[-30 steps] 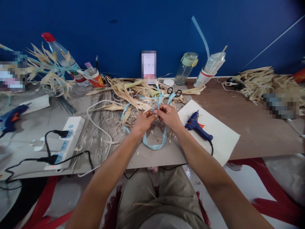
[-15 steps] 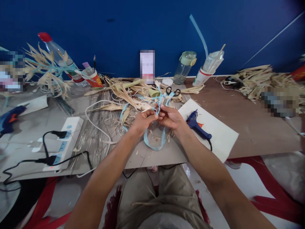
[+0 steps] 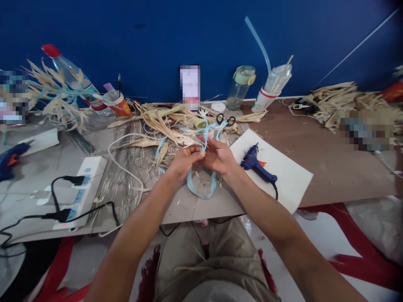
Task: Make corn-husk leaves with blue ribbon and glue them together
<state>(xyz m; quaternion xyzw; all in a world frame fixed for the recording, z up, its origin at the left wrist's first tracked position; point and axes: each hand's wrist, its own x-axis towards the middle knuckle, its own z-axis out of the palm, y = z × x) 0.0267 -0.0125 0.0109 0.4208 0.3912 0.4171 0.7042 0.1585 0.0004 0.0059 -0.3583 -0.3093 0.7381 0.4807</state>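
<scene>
One blue stem (image 3: 205, 136) sat left of the gun (image 3: 258, 167), pinched low by our left hand (image 3: 185, 162), probably to steady it. Our right hand (image 3: 223, 157) curled half-open beside it; we couldn't tell if it gripped. Slack tape (image 3: 203, 196) looped nearer us, also left of the gun, whose sheet (image 3: 291, 182) was presumably there for drips.
</scene>
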